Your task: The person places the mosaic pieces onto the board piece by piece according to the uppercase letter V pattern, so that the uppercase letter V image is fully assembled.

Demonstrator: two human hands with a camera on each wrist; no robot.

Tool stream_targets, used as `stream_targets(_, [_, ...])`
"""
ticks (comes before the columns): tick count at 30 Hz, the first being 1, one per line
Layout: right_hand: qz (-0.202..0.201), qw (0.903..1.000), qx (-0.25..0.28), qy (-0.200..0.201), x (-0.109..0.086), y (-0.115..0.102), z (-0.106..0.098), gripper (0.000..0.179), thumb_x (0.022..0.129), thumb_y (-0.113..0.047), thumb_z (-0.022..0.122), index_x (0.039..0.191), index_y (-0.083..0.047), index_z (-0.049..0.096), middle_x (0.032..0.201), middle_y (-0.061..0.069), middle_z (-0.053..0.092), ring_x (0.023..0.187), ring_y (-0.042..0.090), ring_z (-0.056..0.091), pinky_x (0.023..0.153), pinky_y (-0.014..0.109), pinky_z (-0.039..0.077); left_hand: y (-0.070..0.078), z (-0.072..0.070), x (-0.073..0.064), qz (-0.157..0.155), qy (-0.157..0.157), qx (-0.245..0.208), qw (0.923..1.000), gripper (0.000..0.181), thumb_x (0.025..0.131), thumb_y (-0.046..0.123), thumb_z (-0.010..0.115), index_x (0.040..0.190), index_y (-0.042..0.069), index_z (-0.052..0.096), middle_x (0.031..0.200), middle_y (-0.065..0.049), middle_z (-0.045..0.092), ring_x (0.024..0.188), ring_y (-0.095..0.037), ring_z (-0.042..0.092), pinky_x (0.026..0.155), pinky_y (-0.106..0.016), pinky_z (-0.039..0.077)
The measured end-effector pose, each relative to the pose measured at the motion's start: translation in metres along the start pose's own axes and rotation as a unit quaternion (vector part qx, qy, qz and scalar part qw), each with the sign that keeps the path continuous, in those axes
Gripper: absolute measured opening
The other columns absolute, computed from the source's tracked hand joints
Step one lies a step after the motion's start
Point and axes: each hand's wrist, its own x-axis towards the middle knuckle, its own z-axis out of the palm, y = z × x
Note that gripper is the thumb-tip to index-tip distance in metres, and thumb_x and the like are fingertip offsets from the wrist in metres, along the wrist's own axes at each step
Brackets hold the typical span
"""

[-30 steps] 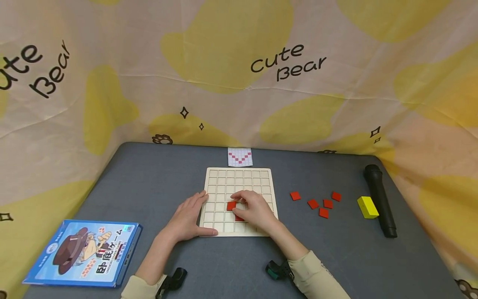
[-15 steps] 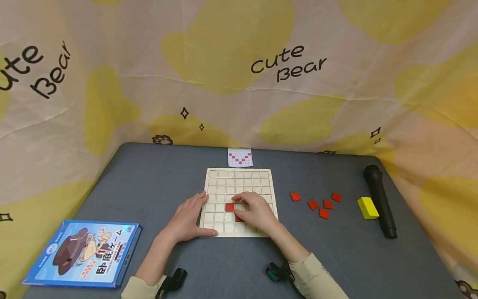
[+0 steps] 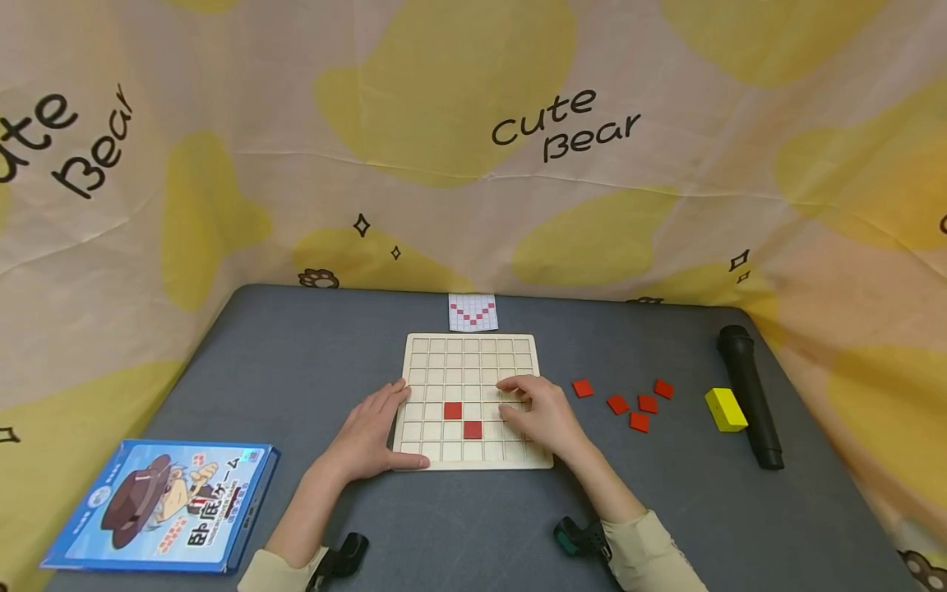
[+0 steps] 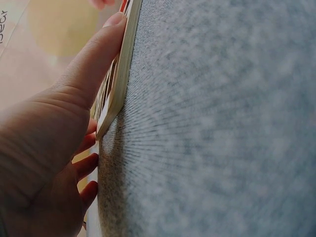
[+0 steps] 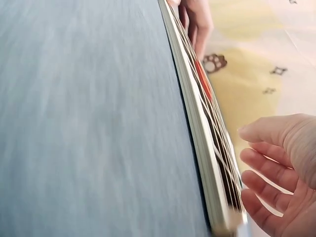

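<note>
A pale wooden grid board (image 3: 436,362) lies flat on the dark grey table. Two square red tiles sit in its cells, one tile (image 3: 453,410) diagonally behind and left of the other tile (image 3: 473,430). My left hand (image 3: 370,432) rests at the board's left side, its fingers along the edge and its thumb (image 4: 96,54) on the front corner area. Over the right part of the board is my right hand (image 3: 543,415), fingers loosely bent and apart. The right wrist view shows nothing between that hand's fingers (image 5: 269,165).
Several loose red tiles (image 3: 639,422) lie right of the board. Beyond them are a yellow block (image 3: 727,409) and a black microphone (image 3: 750,395). A small card (image 3: 473,312) with a red V pattern lies behind the board; a blue box (image 3: 166,503) lies front left.
The left red tile shifted slightly left and settled flat in its cell. My right hand then let go and moved right, uncovering the second tile. The left hand stays in place.
</note>
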Motion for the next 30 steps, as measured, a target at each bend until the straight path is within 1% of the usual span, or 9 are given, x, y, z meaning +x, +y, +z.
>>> stream_targets(6, [0.004, 0.9992, -0.027, 0.031, -0.007, 0.022, -0.022, 0.026, 0.08, -0.01, 0.078, 0.106, -0.011, 0.073, 0.091, 0.002, 0.067, 0.081, 0.019, 0.056, 0.07, 0.034, 0.046, 0.0, 0.0, 0.0, 0.006, 0.004, 0.002, 1.0, 0.109, 0.067, 0.059, 0.083, 0.147, 0.001, 0.038, 0.155, -0.016, 0.031, 0.14, -0.038, 0.029, 0.107, -0.06, 0.028])
stream_targets(13, [0.046, 0.9959, -0.053, 0.058, -0.016, 0.047, -0.045, 0.023, 0.08, -0.01, 0.08, 0.102, -0.008, 0.073, 0.092, 0.004, 0.066, 0.083, 0.02, 0.06, 0.075, 0.038, 0.051, -0.001, 0.0, -0.001, 0.008, 0.005, 0.0, 1.0, 0.109, 0.067, 0.059, 0.082, 0.147, 0.001, 0.038, 0.155, -0.017, 0.031, 0.14, -0.039, 0.029, 0.107, -0.06, 0.028])
stream_targets(18, [0.065, 0.9931, -0.06, 0.078, -0.019, 0.06, -0.057, 0.023, 0.08, -0.007, 0.079, 0.101, -0.005, 0.072, 0.093, 0.009, 0.065, 0.082, 0.024, 0.061, 0.074, 0.041, 0.052, -0.002, 0.0, -0.001, 0.01, 0.004, 0.003, 0.9999, 0.11, 0.067, 0.061, 0.081, 0.147, 0.001, 0.037, 0.155, -0.016, 0.031, 0.14, -0.039, 0.029, 0.108, -0.059, 0.028])
stream_targets(21, [0.075, 0.9918, -0.066, 0.079, -0.02, 0.065, -0.061, 0.023, 0.08, -0.006, 0.079, 0.102, -0.004, 0.072, 0.095, 0.01, 0.065, 0.081, 0.025, 0.06, 0.075, 0.042, 0.052, -0.002, 0.0, -0.001, 0.01, 0.003, 0.004, 0.9999, 0.11, 0.067, 0.062, 0.081, 0.147, 0.001, 0.037, 0.155, -0.016, 0.03, 0.14, -0.038, 0.029, 0.108, -0.059, 0.028])
stream_targets(24, [0.081, 0.9918, -0.068, 0.072, -0.02, 0.067, -0.062, 0.024, 0.08, -0.006, 0.079, 0.103, -0.004, 0.072, 0.098, 0.012, 0.064, 0.082, 0.026, 0.06, 0.076, 0.042, 0.052, -0.002, 0.0, -0.001, 0.01, 0.004, 0.003, 0.9999, 0.109, 0.067, 0.061, 0.081, 0.147, 0.001, 0.037, 0.155, -0.016, 0.031, 0.14, -0.038, 0.029, 0.108, -0.059, 0.028])
stream_targets(27, [0.079, 0.9924, -0.068, 0.065, -0.019, 0.068, -0.062, 0.025, 0.08, -0.005, 0.079, 0.104, -0.003, 0.071, 0.1, 0.013, 0.064, 0.083, 0.026, 0.061, 0.077, 0.043, 0.053, -0.002, 0.0, -0.001, 0.01, 0.006, 0.002, 0.9999, 0.109, 0.067, 0.06, 0.082, 0.147, 0.001, 0.038, 0.155, -0.016, 0.031, 0.14, -0.038, 0.029, 0.107, -0.06, 0.028])
stream_targets(30, [0.068, 0.9938, -0.065, 0.059, -0.019, 0.069, -0.062, 0.028, 0.08, -0.002, 0.078, 0.107, -0.003, 0.071, 0.102, 0.013, 0.064, 0.086, 0.027, 0.06, 0.078, 0.044, 0.052, -0.002, 0.0, -0.001, 0.011, 0.009, 0.0, 0.9999, 0.108, 0.067, 0.059, 0.082, 0.147, 0.001, 0.038, 0.155, -0.016, 0.031, 0.14, -0.038, 0.03, 0.107, -0.06, 0.028])
